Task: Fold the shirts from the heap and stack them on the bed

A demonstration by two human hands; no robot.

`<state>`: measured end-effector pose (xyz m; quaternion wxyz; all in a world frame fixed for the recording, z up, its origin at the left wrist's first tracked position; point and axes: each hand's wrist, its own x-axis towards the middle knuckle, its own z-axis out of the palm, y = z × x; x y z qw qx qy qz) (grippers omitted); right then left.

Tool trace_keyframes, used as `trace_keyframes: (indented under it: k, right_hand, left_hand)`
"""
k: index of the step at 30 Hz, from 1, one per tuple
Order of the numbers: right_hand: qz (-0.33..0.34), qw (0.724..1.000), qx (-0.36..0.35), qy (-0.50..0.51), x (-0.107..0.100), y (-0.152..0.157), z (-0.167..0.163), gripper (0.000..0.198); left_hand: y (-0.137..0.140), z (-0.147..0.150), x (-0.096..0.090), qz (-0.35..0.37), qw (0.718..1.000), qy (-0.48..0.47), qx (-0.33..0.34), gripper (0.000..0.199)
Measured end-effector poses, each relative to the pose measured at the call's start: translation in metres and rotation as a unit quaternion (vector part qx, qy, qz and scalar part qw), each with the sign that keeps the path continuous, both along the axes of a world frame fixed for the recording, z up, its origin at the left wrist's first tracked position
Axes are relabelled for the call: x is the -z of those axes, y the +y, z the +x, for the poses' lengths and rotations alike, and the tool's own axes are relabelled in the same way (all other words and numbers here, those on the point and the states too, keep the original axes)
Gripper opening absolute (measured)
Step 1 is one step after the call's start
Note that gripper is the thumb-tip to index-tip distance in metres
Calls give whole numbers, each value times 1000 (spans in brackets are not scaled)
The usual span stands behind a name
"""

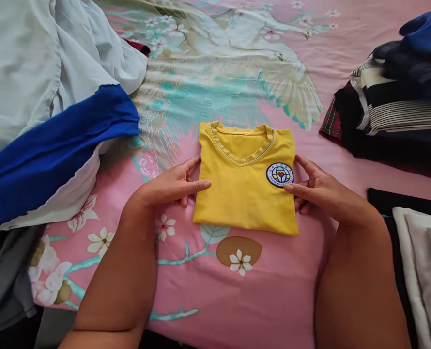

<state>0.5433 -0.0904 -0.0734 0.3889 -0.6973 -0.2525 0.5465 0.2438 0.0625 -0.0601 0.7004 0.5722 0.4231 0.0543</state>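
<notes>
A yellow V-neck T-shirt [237, 194] lies folded into a neat rectangle, neckline away from me, with a round blue-and-white badge [280, 174] on its right side. My left hand [172, 183] grips the shirt's left edge, thumb on top and fingers at or under the side. On the opposite edge my right hand [317, 186] does likewise, its thumb tip resting over the lower part of the badge. The undersides of the fingers are partly hidden.
The pink floral bedspread [273, 291] spreads beneath. To the left lies a loose heap of pale garments with a blue piece of clothing [63, 140]. Folded dark and striped clothes [404, 116] are stacked at the far right, with folded white cloth [419, 252] nearer me.
</notes>
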Motion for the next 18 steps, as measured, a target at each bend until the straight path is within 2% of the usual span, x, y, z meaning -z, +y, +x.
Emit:
trace_keyframes:
  k: [4,7,11,14,16,18]
  right_hand:
    - [-22,999,-22,10,-2,-3,4,94]
    - [-4,996,-83,-16,-7,-4,1,97]
    - [15,979,-183,-84,-14,-7,-4,101]
    - [28,955,-250,-158,-20,-10,-2,99]
    - [-5,928,-274,-252,-29,-13,-4,97]
    - [-31,897,-235,-373,-42,-16,-12,79]
  left_hand:
    - [-13,-4,-6,39,999,10,26,81]
    - [-20,-5,-12,110,990,43,80,86]
    - [-26,-7,-22,237,952,114,157,93]
    - [-26,-11,-27,276,927,147,206,92]
    - [-26,-12,-26,309,916,156,203,85]
    - [-29,-9,-24,382,902,152,133,67]
